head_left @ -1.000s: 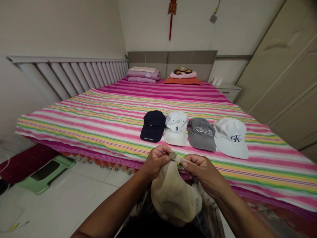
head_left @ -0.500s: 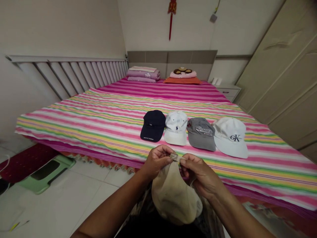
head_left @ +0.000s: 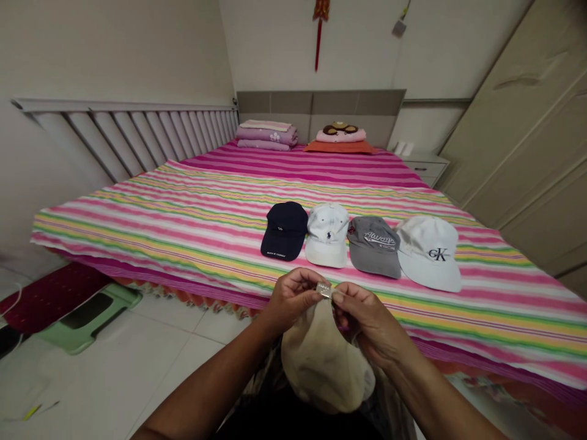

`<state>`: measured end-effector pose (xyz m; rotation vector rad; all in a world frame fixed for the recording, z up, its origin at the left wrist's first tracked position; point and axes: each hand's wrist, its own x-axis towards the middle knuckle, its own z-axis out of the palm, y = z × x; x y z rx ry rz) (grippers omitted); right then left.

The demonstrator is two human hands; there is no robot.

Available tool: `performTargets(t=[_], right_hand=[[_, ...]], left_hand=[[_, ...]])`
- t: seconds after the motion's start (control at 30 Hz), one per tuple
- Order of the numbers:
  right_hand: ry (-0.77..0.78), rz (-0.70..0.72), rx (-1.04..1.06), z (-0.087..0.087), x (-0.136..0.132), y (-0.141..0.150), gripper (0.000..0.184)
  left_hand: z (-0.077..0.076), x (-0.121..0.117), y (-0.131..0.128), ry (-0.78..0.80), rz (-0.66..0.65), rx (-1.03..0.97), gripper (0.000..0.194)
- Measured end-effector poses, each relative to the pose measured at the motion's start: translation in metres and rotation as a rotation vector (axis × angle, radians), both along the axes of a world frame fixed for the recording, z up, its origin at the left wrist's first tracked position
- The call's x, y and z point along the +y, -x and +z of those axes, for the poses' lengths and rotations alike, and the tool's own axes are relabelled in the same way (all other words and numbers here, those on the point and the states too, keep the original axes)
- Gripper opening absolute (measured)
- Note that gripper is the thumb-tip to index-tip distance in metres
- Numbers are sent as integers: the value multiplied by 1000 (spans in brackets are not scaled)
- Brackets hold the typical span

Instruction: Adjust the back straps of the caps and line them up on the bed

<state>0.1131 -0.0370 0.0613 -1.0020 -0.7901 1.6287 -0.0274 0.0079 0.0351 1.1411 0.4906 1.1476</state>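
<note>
A cream baseball cap (head_left: 321, 360) hangs below my two hands, over my lap. Its back strap carries a small metal buckle (head_left: 323, 289). My left hand (head_left: 296, 299) pinches the strap at the buckle's left side, fingers closed. Right beside the buckle, my right hand (head_left: 362, 315) grips the strap's other end between thumb and fingers. Beyond my hands, caps lie in a row on the bed: a navy cap (head_left: 285, 229), a white cap with a small horse-rider logo (head_left: 327, 235), a grey cap (head_left: 373, 244) and a white cap with dark letters (head_left: 428, 253).
The bed (head_left: 183, 214) has a striped cover. Folded bedding (head_left: 266, 135) and a pillow stack (head_left: 340, 137) lie by the headboard (head_left: 284, 101). A white railing (head_left: 151, 131) runs along the left. A green stool (head_left: 89, 318) stands on the tiled floor; a nightstand (head_left: 426, 166) is at right.
My right hand has moved left, closer to the buckle, and less strap shows between the hands. The buckle has tilted to face me more. The caps on the bed stay put.
</note>
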Motion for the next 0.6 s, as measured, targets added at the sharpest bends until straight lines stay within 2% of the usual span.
performTargets(t=[0.27,0.4,0.6], right_hand=[[14,-61,12,-1,-1,2,27],[-1,-17,6,-3,0,2,29],[9,2,56,-6,-1,2,25]], left_hand=[[-2,0,-1,-14,8,14,24],[-4,-1,-2,-66,6,36,22],[-11,-2,-5,-15,-17,-60,20]])
